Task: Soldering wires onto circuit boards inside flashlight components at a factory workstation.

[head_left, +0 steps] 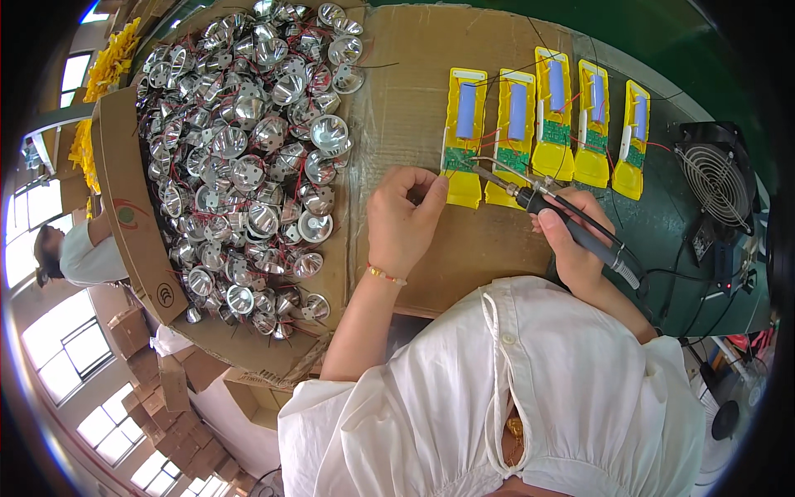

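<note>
In my right hand is a soldering iron with a dark grey handle and a thin metal tube alongside. Its tip points left, at the green circuit board of the leftmost yellow housing. Close beside that board, my left hand is closed in a pinch, thumb against forefinger; anything between them is too small to make out. Several such yellow housings stand in a row, each with a purple-blue cylindrical battery, a green board and thin red and black wires.
A large heap of silvery reflector cups with wires fills the cardboard box on the left. Cardboard covers part of the green table. A fan with a round metal grille stands at the right. Another person is at the far left.
</note>
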Motion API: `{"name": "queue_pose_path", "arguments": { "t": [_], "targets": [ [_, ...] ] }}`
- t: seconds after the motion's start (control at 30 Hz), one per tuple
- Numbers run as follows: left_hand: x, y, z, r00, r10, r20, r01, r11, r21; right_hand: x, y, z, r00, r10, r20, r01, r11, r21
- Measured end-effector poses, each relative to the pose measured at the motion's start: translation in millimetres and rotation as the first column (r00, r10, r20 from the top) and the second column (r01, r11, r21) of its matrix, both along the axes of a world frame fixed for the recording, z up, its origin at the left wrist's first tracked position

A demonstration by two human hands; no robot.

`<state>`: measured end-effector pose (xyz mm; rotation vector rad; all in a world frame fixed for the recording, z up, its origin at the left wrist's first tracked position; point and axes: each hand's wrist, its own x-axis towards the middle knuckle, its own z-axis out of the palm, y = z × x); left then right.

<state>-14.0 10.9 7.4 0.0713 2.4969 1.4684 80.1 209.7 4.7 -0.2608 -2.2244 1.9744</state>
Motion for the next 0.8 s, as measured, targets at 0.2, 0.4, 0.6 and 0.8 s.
{"name": "queue_pose_path", "arguments": {
  "t": [0.2, 0.4, 0.6, 0.8],
  "targets": [
    [-7.0, -1.7, 0.2, 0.999, -0.052, 0.008, 0.053, 0.998, -0.041, -8.9, -9.6, -2.3, 0.996, -0.053, 0.078, 0.062, 0.991, -0.117],
    [-7.7, -0.1, 1.3, 0.998, -0.049, 0.031, 0.049, 0.999, -0.008, -9.1, -8.1, -8.0, 0.995, -0.04, 0.096, 0.052, 0.99, -0.131],
    [-7.6, -0.1, 0.9, 0.998, -0.047, 0.038, 0.048, 0.999, -0.017, -11.0, -14.8, 0.2, 0.98, -0.136, 0.143, 0.182, 0.902, -0.391],
    [-9.9, -1.7, -1.8, 0.997, -0.074, -0.011, 0.074, 0.996, -0.055, -3.0, -5.1, 6.8, 0.986, -0.166, 0.028, 0.165, 0.927, -0.337]
  ]
}}
